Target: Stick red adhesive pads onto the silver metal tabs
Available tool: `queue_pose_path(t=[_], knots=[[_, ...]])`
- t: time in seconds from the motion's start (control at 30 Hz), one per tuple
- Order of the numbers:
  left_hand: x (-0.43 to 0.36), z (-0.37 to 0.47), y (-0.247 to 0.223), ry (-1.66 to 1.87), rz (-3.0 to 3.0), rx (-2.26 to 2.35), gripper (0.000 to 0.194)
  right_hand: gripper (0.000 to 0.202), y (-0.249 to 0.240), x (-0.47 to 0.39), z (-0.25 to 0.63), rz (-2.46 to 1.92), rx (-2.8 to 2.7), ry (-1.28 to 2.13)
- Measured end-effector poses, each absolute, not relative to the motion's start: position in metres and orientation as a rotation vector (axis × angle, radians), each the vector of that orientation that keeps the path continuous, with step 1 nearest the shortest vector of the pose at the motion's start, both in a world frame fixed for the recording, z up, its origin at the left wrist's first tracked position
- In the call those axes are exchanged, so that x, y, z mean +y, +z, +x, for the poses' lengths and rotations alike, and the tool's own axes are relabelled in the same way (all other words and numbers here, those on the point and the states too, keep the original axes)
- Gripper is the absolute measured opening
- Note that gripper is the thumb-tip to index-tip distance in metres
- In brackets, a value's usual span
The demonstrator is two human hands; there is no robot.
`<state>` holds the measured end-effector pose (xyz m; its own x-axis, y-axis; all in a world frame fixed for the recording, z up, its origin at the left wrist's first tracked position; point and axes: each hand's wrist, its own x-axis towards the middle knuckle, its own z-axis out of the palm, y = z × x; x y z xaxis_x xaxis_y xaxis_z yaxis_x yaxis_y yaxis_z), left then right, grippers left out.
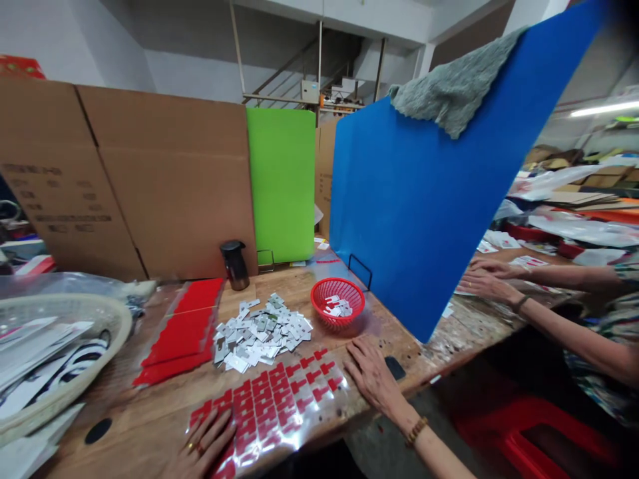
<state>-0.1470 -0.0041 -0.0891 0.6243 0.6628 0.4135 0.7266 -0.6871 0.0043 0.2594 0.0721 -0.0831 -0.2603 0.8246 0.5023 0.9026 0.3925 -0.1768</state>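
Observation:
A clear sheet with rows of red T-shaped stickers (272,402) lies along the front of the wooden table. My left hand (207,442), with rings on its fingers, rests flat on the sheet's left end, fingers stretched out. At its right edge lies my right hand (374,376), palm down with fingers extended and a beaded bracelet on the wrist. Neither hand grips anything visible. Just behind the sheet is a heap of small silvery flat metal pieces (264,332). More such pieces (338,306) sit inside a red plastic basket (360,307).
Red sheets (184,326) are stacked left of the heap. A cream basket (122,326) holds white items. Behind stand a dark jug (234,265), cardboard (180,193), a green panel (282,186) and a blue panel (414,199). Beyond it, a co-worker's hands (489,283) handle pieces.

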Motion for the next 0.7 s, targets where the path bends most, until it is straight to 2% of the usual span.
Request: queue_pose_path(t=[0.13,0.4,0.7], knots=[[-0.003,-0.151,-0.089,-0.478,-2.667,-1.045,0.083,0.034,-0.084,0.073,0.259,-1.462,-2.122,-0.216],[-0.029,-0.134,-0.077,-0.393,-2.614,-1.414,0.067,0.036,-0.092,0.077,0.262,-1.446,-2.132,-0.219],[-0.03,-0.133,-0.063,-0.319,-2.775,-1.488,0.068,0.037,-0.099,0.082,0.266,-1.43,-2.185,-0.216]])
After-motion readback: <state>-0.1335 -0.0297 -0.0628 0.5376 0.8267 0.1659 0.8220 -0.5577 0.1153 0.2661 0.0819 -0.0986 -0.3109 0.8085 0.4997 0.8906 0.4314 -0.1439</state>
